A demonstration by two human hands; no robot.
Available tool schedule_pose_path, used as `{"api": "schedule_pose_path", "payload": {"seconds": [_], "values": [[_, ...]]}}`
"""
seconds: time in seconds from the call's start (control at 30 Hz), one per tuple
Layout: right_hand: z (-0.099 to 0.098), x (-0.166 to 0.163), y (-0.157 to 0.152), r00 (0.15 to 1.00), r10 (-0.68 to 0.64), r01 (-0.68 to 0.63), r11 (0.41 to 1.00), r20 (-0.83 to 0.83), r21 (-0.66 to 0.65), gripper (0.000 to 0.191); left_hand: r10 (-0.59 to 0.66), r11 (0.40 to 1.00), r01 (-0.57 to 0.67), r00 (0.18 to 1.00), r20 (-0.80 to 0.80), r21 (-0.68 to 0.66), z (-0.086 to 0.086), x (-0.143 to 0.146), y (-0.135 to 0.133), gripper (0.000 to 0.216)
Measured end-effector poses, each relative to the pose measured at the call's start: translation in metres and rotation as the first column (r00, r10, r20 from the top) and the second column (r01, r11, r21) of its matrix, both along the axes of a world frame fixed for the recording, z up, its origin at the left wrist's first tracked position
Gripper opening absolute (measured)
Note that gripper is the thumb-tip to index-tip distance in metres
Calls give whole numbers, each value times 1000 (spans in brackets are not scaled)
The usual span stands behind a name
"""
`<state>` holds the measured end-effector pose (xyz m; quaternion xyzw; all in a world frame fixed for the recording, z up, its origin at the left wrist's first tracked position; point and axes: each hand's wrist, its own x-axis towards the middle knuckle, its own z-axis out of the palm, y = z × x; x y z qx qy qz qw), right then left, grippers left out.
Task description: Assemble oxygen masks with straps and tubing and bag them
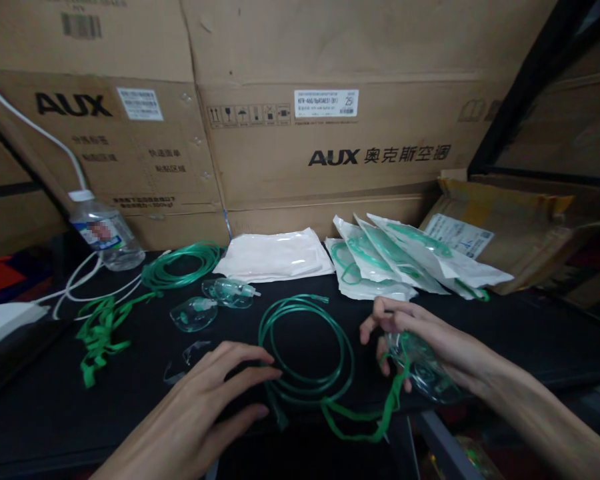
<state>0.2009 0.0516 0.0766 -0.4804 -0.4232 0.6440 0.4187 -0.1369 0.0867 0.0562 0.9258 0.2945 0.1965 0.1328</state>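
My right hand (420,327) is curled around a clear oxygen mask (433,377), held low over the front edge of the table. From the mask a green elastic strap (393,400) hangs in a loop to the left, reaching the near side of a coil of green tubing (305,393). That coil lies between my two hands. At its left side is my left hand (225,383), palm down with fingers apart and nothing in it; I cannot tell whether its fingertips touch the tubing. Farther back lie two more clear masks, one (195,315) left of the other (233,292).
Green straps (103,333) are bunched at the left, near a second tubing coil (200,250) and a plastic bottle (107,233). White packets (277,253) and several packs with green tubing (405,253) lie at the back. Large cardboard boxes (260,160) stand behind.
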Motion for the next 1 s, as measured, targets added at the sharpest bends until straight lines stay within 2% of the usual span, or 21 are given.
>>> {"api": "schedule_pose_path", "payload": {"seconds": [0.07, 0.1, 0.13, 0.17, 0.2, 0.23, 0.27, 0.33, 0.47, 0.6, 0.7, 0.8, 1.0], "values": [[5, 3, 11, 988, 57, -62, 997, 142, 33, 27, -68, 994, 69, 998, 10, -87, 1, 0, 0, 25], [8, 3, 17, 961, 73, -91, 994, 267, 53, 23, -86, 990, 87, 996, 18, -114, 1, 1, 0, 22], [11, 0, 24, 897, 84, -128, 989, 435, 73, 18, -93, 987, 96, 995, 27, -130, 1, 2, -1, 20], [13, -4, 31, 783, 78, -175, 980, 618, 98, 12, -93, 986, 97, 995, 35, -138, 2, 3, -2, 19], [15, -10, 37, 615, 60, -238, 965, 786, 113, 11, -91, 986, 97, 995, 46, -138, 2, 5, -2, 17], [16, -17, 44, 393, 7, -309, 943, 919, 125, 15, -89, 986, 95, 995, 51, -136, 2, 6, -2, 16], [16, -26, 50, 284, -30, -343, 930, 958, 131, 18, -89, 986, 95, 995, 51, -134, 2, 8, -2, 16], [14, -43, 60, 149, -98, -379, 913, 984, 148, 24, -94, 987, 99, 994, 47, -123, 2, 10, -1, 20], [12, -69, 69, -39, -129, -426, 899, 991, 100, 32, -93, 992, 94, 995, 18, -81, -2, 11, 1, 27], [15, -74, 64, -136, -90, -445, 895, 987, 21, 30, -94, 995, 94, 995, -26, 18, -13, 12, 1, 23], [18, -67, 55, -160, -57, -444, 896, 985, -21, 25, -22, 1000, 22, 998, -56, 11, -20, 15, -2, 14], [18, -55, 46, -137, -25, -445, 895, 990, -39, 21, 46, 999, -46, 997, -68, 5, -23, 18, -4, 13], [7, -23, 28, -10, 43, -440, 897, 999, -44, 19, 112, 986, -106, 993, -44, 130, -25, 10, -1, 21]]}}
